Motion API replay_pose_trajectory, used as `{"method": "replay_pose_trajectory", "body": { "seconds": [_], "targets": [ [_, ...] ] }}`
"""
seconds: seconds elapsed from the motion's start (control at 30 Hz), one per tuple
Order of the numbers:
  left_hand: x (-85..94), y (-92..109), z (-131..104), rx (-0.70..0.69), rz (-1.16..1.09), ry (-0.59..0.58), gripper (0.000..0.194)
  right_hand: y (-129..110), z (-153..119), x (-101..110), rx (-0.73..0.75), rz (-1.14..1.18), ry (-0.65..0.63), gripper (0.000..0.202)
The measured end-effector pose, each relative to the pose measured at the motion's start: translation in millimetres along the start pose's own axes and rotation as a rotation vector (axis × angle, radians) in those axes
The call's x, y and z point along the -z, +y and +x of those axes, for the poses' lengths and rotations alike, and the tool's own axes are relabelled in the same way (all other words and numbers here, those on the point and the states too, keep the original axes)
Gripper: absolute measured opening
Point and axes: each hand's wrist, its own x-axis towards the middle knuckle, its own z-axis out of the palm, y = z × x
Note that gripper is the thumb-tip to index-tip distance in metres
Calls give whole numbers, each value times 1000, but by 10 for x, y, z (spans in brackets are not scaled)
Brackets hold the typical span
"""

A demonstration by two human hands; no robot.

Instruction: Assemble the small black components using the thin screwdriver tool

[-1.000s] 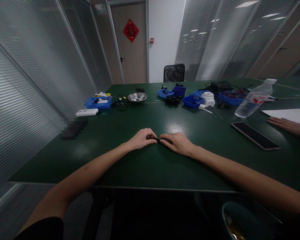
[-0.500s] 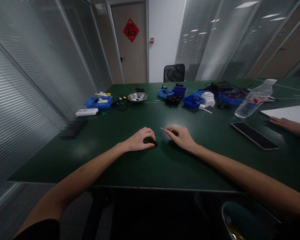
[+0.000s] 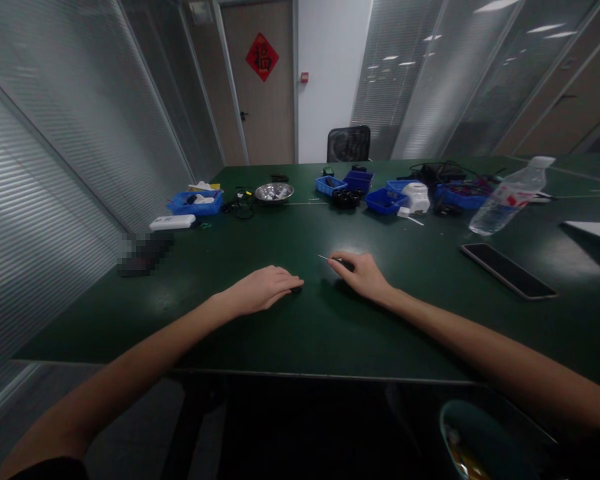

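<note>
Red door sign (image 3: 263, 57): 福 — right hand (image 3: 363, 273) pinching thin-shafted tool (image 3: 349, 265); left hand (image 3: 261, 290) — fingers together over black piece (image 3: 297, 290), grip unclear.

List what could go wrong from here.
The thin-tipped tool in the right hand points leftward, so it could prick the left hand if the hands met.
The small black object at the left hand's fingertips is mostly hidden and might slip away.
The phone lies near the right arm, which might nudge it.
</note>
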Motion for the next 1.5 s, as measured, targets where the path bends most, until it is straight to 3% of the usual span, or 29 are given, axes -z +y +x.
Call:
{"method": "replay_pose_trajectory", "body": {
  "seconds": [0.13, 0.23, 0.4, 0.53, 0.67, 0.93, 1.13, 1.3, 1.5],
  "targets": [
    [138, 104, -557, 119, 76, -48, 45, -4, -6, -1, -5, 9, -13, 42],
    [193, 84, -1173, 301, 99, 6, 43, 3, -3, -15, -10, 11, -17, 42],
    [261, -162, -2359, 834, 208, 237, 52, 4, 5, -25, -5, 9, -16, 42],
    [387, -307, -2917, 1104, 276, 259, 59, -24, 6, -14, -5, 13, -23, 42],
    [499, -342, -3060, 1263, 354, 201, 61, -47, 1, -3, -13, 16, -30, 42],
    [576, -331, -3078, 1488, 570, 116, 64, -50, 0, 1, -16, -4, -58, 44],
    [527, -336, -3056, 1467, 504, 285, 61, -61, -12, 6, 1, -9, -59, 44],
    [523, -316, -3087, 1348, 394, 478, 53, -53, -21, 7, 4, -1, -73, 44],
    [549, -317, -3051, 1455, 325, 363, 45, -49, -23, 0, 3, -27, -72, 44]
  ]
}}
